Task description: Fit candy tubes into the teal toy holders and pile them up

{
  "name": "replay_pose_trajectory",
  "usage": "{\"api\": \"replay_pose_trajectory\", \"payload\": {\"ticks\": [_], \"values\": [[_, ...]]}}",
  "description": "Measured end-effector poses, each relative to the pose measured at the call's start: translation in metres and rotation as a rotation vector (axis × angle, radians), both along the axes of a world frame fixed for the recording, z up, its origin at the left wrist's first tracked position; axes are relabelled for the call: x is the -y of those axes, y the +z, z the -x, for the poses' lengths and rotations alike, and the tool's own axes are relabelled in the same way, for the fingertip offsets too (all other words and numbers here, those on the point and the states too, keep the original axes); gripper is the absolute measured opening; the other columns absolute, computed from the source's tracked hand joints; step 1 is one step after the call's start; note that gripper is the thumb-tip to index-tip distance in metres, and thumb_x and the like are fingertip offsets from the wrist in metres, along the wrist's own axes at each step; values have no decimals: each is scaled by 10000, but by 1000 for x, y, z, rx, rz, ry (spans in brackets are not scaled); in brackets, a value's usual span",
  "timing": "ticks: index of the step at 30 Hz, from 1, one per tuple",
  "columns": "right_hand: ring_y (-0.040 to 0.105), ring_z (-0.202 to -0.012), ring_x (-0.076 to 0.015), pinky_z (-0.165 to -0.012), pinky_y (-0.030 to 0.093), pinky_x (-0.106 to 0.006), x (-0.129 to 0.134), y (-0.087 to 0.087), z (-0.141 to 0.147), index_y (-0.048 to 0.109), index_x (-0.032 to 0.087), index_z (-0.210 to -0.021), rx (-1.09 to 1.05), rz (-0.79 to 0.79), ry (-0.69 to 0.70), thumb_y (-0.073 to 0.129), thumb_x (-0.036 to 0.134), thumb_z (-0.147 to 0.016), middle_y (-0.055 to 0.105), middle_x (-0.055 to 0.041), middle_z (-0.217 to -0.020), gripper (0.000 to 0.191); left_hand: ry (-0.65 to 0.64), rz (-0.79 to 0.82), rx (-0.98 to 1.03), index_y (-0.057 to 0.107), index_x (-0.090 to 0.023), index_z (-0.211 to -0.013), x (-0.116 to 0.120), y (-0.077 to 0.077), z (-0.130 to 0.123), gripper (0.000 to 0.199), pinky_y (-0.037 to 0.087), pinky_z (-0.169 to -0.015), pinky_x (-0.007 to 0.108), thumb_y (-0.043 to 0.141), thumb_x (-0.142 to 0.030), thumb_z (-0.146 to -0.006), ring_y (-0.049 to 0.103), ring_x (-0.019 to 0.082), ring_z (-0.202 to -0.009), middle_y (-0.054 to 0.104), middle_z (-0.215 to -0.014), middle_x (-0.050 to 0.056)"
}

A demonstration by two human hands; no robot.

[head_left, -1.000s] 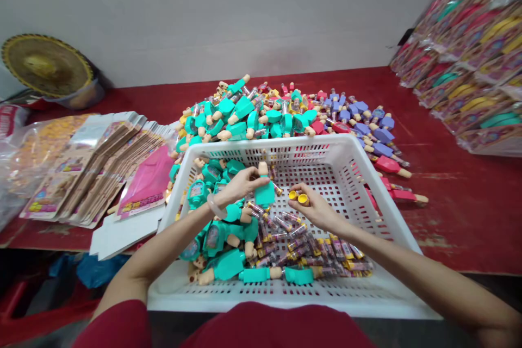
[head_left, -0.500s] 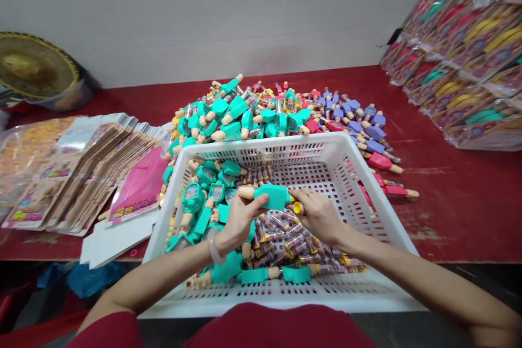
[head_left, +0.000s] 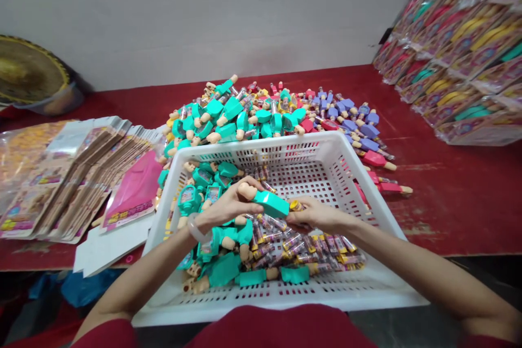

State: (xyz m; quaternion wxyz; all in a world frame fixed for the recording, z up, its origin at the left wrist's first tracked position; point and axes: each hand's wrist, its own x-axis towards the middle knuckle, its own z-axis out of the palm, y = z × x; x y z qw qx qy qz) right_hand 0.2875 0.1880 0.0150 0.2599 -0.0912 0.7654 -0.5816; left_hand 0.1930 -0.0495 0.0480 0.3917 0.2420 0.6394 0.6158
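Note:
My left hand point(head_left: 228, 204) grips a teal plastic toy body point(head_left: 271, 205) with a flesh-coloured limb, above a white perforated plastic basket point(head_left: 261, 142). My right hand point(head_left: 318, 216) pinches a clear candy tube with a yellow cap point(head_left: 296, 205), whose end meets the toy's teal end. Beneath both hands lie several loose candy tubes point(head_left: 277, 244). More teal toy parts point(head_left: 199, 201) fill the basket's left side, some partly hidden under my left forearm.
Behind the basket, a heap of teal, purple and red toy parts point(head_left: 244, 114) lies on a red table point(head_left: 448, 212). Flat printed packaging cards point(head_left: 93, 174) are stacked on the left. Bagged packaged toys point(head_left: 460, 54) are piled at the right against a white wall.
My hands have come together, with the teal toy body now tilted and the yellow-capped tube against its end. The view has shifted slightly, moving the table contents left.

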Motion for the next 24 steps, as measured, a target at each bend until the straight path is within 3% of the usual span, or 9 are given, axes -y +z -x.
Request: {"api": "replay_pose_trajectory", "payload": {"ticks": [3, 6, 8, 11, 14, 17, 19, 21, 24], "values": [[556, -756, -184, -668, 420, -300, 4, -2, 0, 636, 176, -1039, -516, -405, -203, 566, 206, -795, 635, -56, -845, 255, -283, 68, 157, 573, -232, -1186, 12, 9, 18, 701, 486, -795, 328, 837, -407, -561, 616, 259, -1019, 640, -1055, 79], [558, -860, -230, -738, 403, -345, 6, -5, -5, 650, 158, -1085, -902, -733, -199, 481, 53, -763, 655, -111, -941, 379, -362, 249, 239, 468, -226, -1339, 12, -1, 19, 791, 472, -584, 289, 746, -512, -656, 648, 214, -673, 646, -749, 28], [565, -841, -227, -730, 398, -338, 6, -6, -9, 653, 151, -1092, -964, -796, -138, 458, 36, -772, 670, -113, -923, 391, -338, 353, 45, 508, -212, -1305, 6, -13, 12, 673, 424, -512, 256, 691, -506, -727, 576, 165, -537, 612, -648, -3], [587, -808, -219, -703, 401, -316, 5, -7, -13, 657, 165, -1088, -763, -738, -147, 531, 114, -792, 687, -94, -892, 327, -264, 362, -465, 569, -217, -1236, 0, -27, -2, 496, 457, -617, 265, 658, -411, -788, 608, 181, -687, 673, -819, 37], [595, -694, -180, -626, 410, -275, 2, -10, -5, 689, 188, -948, -330, -456, -164, 628, 277, -795, 687, -35, -781, 188, -228, 342, -954, 590, -224, -1207, -1, -38, -6, 360, 472, -794, 307, 565, -236, -848, 620, 212, -918, 677, -1062, 85], [561, -562, -144, -553, 428, -263, -5, -8, 11, 691, 160, -888, -44, -178, -226, 636, 408, -794, 661, -15, -674, 270, -237, 341, -1367, 603, -244, -1183, -6, -38, 12, 381, 471, -842, 324, 472, -101, -855, 612, 198, -974, 642, -1198, 70], [599, -635, -161, -635, 481, -298, -13, -1, 21, 688, 154, -972, -156, -129, -464, 611, 445, -818, 678, -32, -716, 337, -144, 401, -1529, 590, -249, -1195, -16, -25, 35, 412, 482, -809, 309, 474, -73, -842, 616, 187, -951, 646, -1194, 51], [633, -841, -191, -807, 491, -350, -21, 8, 26, 655, 172, -1097, -416, -109, -737, 607, 452, -832, 703, -61, -875, 388, 34, 524, -1557, 539, -230, -1259, -29, -3, 62, 437, 488, -775, 303, 526, -119, -837, 615, 200, -945, 652, -1162, 63], [622, -992, -219, -882, 486, -385, -30, 14, 22, 609, 192, -1180, -564, -80, -872, 630, 456, -818, 687, -85, -1058, 449, 244, 636, -1569, 379, -167, -1395, -42, 31, 93, 603, 439, -901, 378, 601, -288, -848, 546, 265, -1087, 565, -1265, 139]]}}
